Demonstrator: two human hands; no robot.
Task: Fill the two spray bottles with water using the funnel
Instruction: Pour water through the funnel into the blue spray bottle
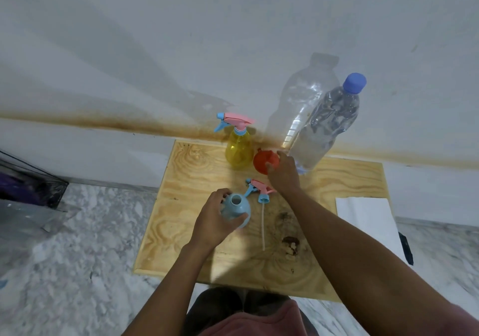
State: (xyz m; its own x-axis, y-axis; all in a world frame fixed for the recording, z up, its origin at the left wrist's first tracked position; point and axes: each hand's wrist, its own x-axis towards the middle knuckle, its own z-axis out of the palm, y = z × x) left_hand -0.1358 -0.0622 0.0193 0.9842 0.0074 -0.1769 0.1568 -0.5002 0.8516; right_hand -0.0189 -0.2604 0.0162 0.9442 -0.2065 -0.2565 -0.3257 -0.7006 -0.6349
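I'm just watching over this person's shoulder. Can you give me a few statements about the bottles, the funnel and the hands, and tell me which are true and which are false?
1. The blue spray bottle has its spray head screwed on. False: its neck is open, and a pink-and-blue spray head lies on the wooden board beside it.
2. The left hand holds the blue spray bottle. True.
3. The right hand is on the big water bottle. False: it is on the orange funnel.
4. The yellow spray bottle has its spray head fitted. True.
5. The big water bottle is uncapped. False: its blue cap is on.
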